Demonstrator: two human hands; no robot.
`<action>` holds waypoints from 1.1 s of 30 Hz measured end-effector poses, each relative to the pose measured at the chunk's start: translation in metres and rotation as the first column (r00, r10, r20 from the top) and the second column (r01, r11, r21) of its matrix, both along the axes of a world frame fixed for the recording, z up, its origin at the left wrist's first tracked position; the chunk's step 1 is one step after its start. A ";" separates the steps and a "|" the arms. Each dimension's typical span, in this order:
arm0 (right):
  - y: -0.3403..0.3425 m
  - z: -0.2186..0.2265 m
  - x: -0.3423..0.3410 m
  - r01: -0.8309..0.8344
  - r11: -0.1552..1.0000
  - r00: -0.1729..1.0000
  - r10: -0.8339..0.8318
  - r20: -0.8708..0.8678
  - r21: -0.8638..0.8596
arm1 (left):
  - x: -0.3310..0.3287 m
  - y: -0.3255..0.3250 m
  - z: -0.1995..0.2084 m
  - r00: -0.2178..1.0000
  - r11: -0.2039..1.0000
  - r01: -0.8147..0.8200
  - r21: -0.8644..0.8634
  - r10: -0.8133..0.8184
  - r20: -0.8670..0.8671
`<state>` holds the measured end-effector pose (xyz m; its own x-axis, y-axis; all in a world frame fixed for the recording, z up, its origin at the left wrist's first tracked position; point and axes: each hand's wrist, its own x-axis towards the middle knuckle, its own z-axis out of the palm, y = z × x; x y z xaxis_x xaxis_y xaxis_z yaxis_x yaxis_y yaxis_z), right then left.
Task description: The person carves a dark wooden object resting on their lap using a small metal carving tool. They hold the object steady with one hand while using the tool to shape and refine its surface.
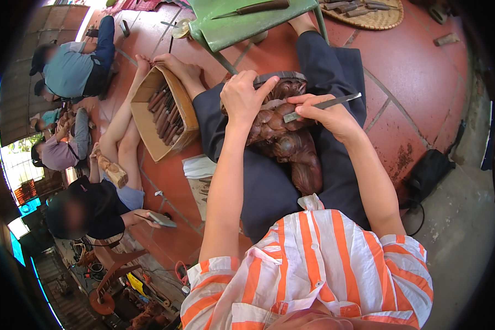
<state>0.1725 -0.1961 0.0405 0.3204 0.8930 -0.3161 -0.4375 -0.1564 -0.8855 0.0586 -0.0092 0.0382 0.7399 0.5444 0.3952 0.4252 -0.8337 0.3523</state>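
A dark brown, glossy wood carving with rounded, knotted shapes rests on my lap between my thighs. My left hand grips its far left part, thumb stretched across the top and the other fingers curled over the side, partly hidden. In my right hand is a flat grey file, pinched between thumb and fingers. It slants across the carving, its near-left end close to the carved surface and its other end pointing up to the right. Whether the file touches the wood I cannot tell.
Ahead stands a green stool with a wooden-handled tool on it. A cardboard box of wooden-handled tools is at left, beside a seated person holding a pale carving. A woven tray lies far right; a black bag is nearer.
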 end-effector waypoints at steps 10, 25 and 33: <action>0.008 -0.010 0.013 -0.107 0.994 0.990 0.109 0.085 -0.021 | 0.000 0.000 0.001 0.999 1.000 -0.007 -0.019 0.006 -0.040; 0.009 -0.021 0.015 -0.115 0.990 0.993 0.116 0.015 -0.087 | 0.001 -0.003 0.002 1.000 1.000 0.006 -0.006 -0.006 0.002; 0.008 -0.013 0.004 -0.022 0.999 0.999 0.023 0.045 -0.024 | 0.000 -0.001 0.001 1.000 0.999 0.004 -0.037 -0.004 -0.010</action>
